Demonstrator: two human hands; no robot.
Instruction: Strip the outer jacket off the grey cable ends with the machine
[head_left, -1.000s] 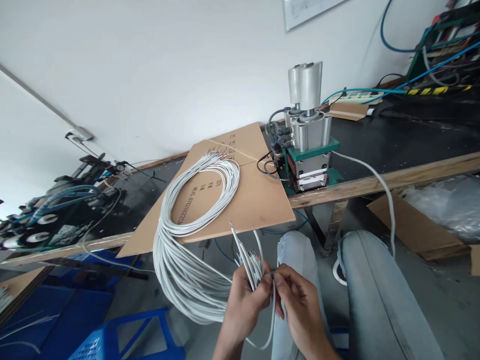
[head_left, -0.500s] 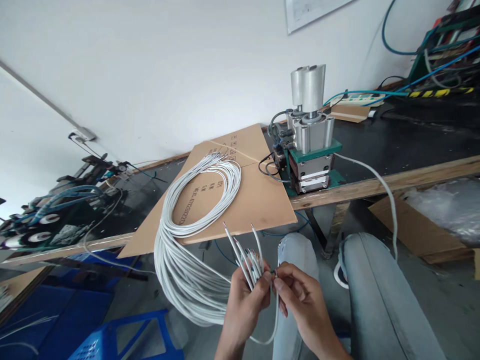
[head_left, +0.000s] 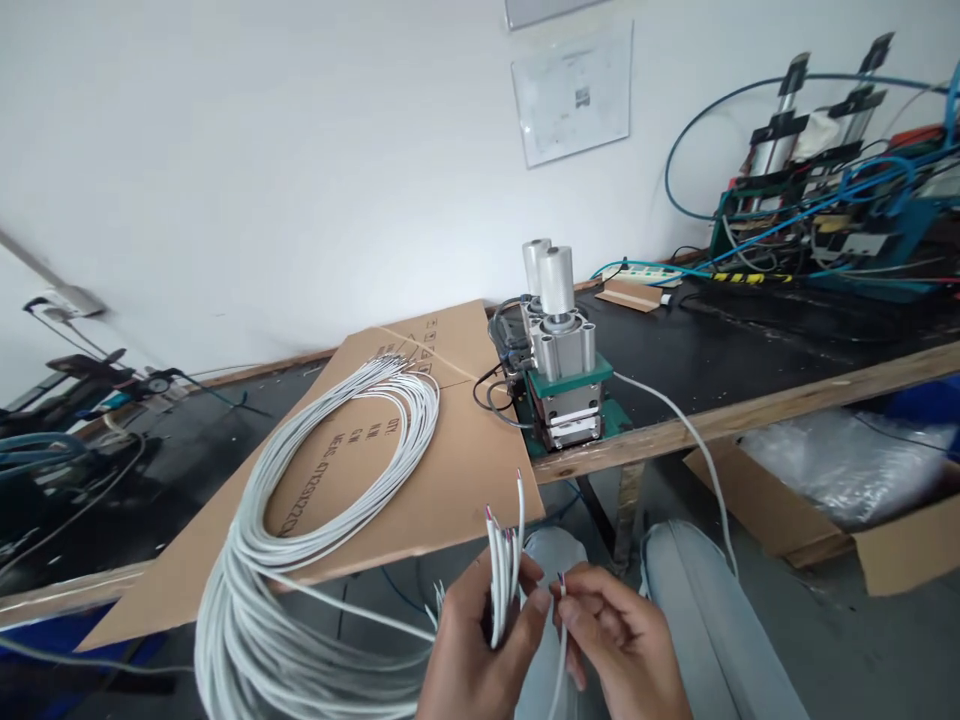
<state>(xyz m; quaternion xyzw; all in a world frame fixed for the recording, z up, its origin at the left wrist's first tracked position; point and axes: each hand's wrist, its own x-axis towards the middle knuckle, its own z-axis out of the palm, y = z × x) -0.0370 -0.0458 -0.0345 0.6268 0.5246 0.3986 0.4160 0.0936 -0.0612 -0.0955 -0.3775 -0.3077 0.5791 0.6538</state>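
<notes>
My left hand [head_left: 480,635] is closed around a bunch of white cables [head_left: 504,570], their cut ends pointing up with small coloured wire tips showing. My right hand [head_left: 619,630] pinches one single white cable [head_left: 562,640] near its end, just right of the bunch; dark and reddish wire tips stick out above the fingers. A large coil of white cables [head_left: 247,540] lies on a flat cardboard sheet [head_left: 465,470] and hangs over the table's front edge toward my left hand.
A small pneumatic press [head_left: 566,370] with two silver cylinders stands right of the cardboard on the black table [head_left: 675,350]. More machines with blue hoses [head_left: 810,180] stand at the far right. Below is an open carton [head_left: 825,510] holding clear plastic. My knees [head_left: 697,600] are under the table edge.
The view has turned to the right and upward. My right hand's cable end now stands upright, slightly apart from the bunch; the left hand keeps its hold.
</notes>
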